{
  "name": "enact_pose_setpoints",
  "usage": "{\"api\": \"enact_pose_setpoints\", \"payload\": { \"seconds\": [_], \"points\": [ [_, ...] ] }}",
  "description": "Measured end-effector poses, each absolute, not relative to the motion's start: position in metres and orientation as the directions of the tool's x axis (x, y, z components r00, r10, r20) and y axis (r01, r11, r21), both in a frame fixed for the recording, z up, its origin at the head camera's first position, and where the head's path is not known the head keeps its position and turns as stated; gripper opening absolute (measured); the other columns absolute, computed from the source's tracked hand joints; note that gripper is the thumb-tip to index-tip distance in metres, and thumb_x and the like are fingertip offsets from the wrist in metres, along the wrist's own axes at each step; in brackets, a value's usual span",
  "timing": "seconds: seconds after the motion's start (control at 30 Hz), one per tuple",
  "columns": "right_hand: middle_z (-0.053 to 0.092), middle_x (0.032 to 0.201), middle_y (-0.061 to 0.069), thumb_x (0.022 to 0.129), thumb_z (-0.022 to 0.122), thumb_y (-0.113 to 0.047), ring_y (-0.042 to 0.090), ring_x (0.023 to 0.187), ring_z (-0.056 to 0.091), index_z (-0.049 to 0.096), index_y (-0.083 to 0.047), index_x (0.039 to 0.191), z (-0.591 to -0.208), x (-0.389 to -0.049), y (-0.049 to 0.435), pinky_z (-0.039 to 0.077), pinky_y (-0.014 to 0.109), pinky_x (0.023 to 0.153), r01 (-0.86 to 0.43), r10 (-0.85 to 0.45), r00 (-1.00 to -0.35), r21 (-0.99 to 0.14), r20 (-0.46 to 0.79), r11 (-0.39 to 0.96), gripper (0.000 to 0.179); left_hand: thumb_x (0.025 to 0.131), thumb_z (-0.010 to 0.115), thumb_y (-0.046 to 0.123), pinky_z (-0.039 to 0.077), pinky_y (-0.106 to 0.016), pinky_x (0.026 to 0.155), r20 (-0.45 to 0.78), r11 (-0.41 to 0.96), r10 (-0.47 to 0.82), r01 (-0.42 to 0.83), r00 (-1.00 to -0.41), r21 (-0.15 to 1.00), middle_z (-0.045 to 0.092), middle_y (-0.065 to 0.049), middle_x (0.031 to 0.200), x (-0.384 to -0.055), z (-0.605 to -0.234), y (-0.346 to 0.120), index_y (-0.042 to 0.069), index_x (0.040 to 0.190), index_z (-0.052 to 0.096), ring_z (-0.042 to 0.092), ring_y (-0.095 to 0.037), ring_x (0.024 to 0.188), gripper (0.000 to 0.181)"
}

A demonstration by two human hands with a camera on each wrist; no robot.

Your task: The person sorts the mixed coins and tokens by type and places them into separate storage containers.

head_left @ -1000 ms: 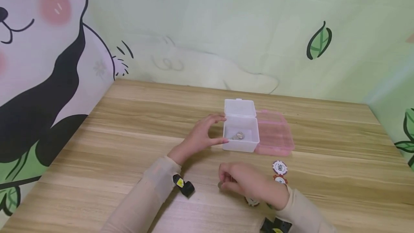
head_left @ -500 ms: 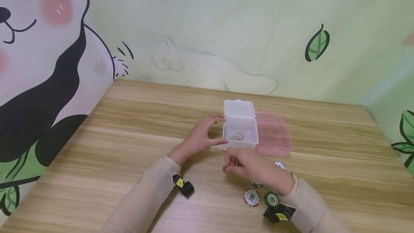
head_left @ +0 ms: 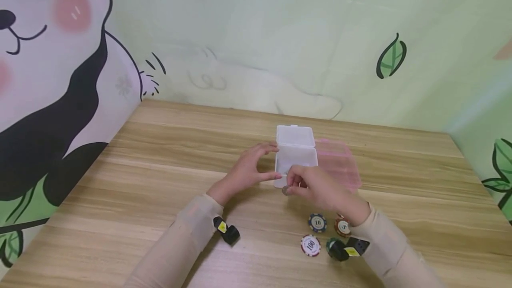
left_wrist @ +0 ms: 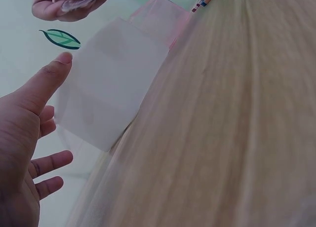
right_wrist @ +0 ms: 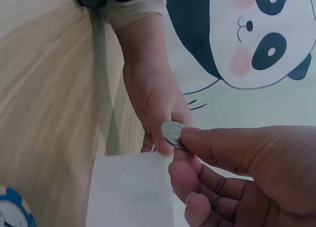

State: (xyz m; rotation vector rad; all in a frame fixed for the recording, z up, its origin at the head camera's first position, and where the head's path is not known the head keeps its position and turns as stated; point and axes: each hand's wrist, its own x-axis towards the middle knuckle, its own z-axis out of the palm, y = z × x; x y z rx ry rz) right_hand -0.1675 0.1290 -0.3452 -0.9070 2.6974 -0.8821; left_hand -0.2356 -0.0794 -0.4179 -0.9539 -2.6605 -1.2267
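My right hand (head_left: 318, 186) pinches a silver coin (right_wrist: 172, 133) between thumb and fingers. It is just in front of and above the near rim of a small white plastic box (head_left: 281, 182), whose lid (head_left: 295, 136) stands tipped back. At the box's left side is my left hand (head_left: 246, 168), thumb and fingers spread, with fingertips at the front and back corners. In the left wrist view its thumb lies along the box wall (left_wrist: 113, 84) and the other fingers are fairly straight. The right hand hides much of the box's inside.
A translucent pink box (head_left: 340, 168) stands against the white box's right side. Nearer lie poker chips: a blue one (head_left: 318, 222), a red-and-white one (head_left: 310, 246), an orange one (head_left: 343, 227) and a partly covered green one (head_left: 330, 246). A printed panda wall rises behind.
My right hand has moved away from me and slightly right with the coin, from over the table to the white box's front rim, uncovering several chips. The left hand stays put.
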Motion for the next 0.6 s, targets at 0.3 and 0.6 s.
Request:
{"api": "enact_pose_setpoints", "payload": {
  "seconds": [0.3, 0.6],
  "points": [
    [0.061, 0.079, 0.004, 0.09, 0.064, -0.009, 0.01, 0.069, 0.052, 0.058, -0.005, 0.09, -0.343, -0.187, 0.138, 0.046, 0.02, 0.059, -0.398, -0.533, -0.846, -0.636, -0.025, 0.661, 0.008, 0.077, 0.08, 0.036, 0.034, -0.05, 0.113, 0.297, 0.506, 0.507, 0.558, -0.809, 0.658, 0.049, -0.004, 0.145, -0.236, -0.418, -0.08, 0.011, 0.131, 0.054, 0.045, -0.025, 0.135, 0.065],
    [0.062, 0.081, 0.005, 0.092, 0.062, -0.012, 0.012, 0.07, 0.052, 0.061, -0.006, 0.093, -0.343, -0.207, 0.14, 0.045, 0.022, 0.061, -0.358, -0.475, -0.879, -0.621, -0.027, 0.698, 0.006, 0.077, 0.079, 0.037, 0.034, -0.051, 0.112, 0.292, 0.509, 0.51, 0.557, -0.809, 0.656, 0.048, -0.005, 0.146, -0.235, -0.417, -0.08, 0.012, 0.132, 0.053, 0.046, -0.025, 0.134, 0.065]
  ]
}}
